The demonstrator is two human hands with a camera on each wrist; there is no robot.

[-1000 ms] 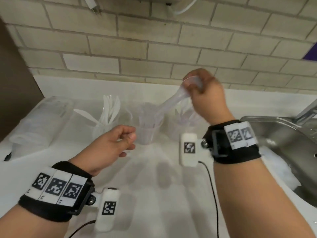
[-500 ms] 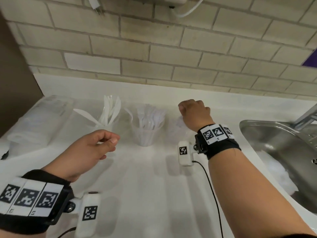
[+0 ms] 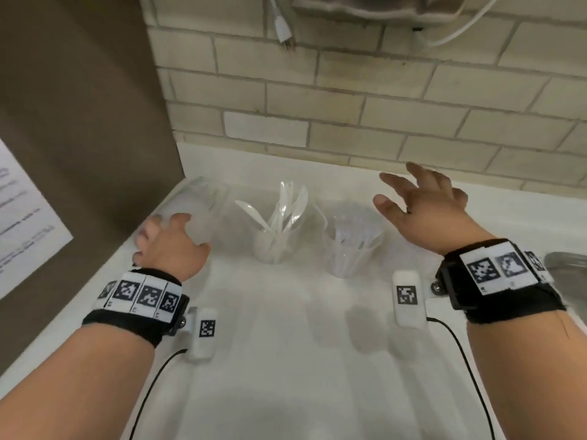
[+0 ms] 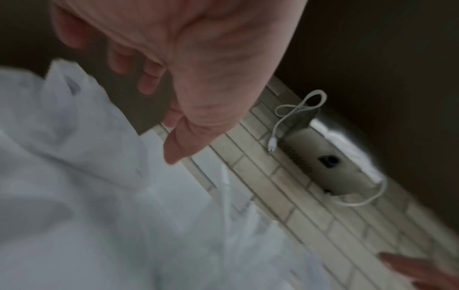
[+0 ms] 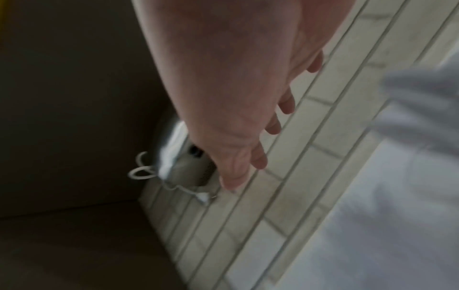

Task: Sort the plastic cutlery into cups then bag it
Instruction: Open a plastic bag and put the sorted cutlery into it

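On the white countertop (image 3: 286, 344) stand two clear plastic cups side by side: the left cup (image 3: 273, 246) holds a bunch of white plastic knives (image 3: 287, 211) standing upright and fanned out, one leaning far to the left, and the right cup (image 3: 347, 252) holds clear plastic cutlery (image 3: 355, 233) whose kind is too pale to make out. To the left of both, against the brown side wall (image 3: 79, 122), lies a crumpled clear plastic bag (image 3: 197, 204). The left hand (image 3: 173, 246) reaches down onto this bag, fingers spread and lightly bent over the film; from the left wrist view the fingers hang just above or against the plastic, and whether they have actually gripped it I cannot tell. The right hand (image 3: 425, 208) hovers in the air behind and to the right of the right cup, fingers splayed and loose, holding nothing. A steel sink edge (image 3: 568, 265) shows at far right, beneath the beige brick wall (image 3: 381, 106).
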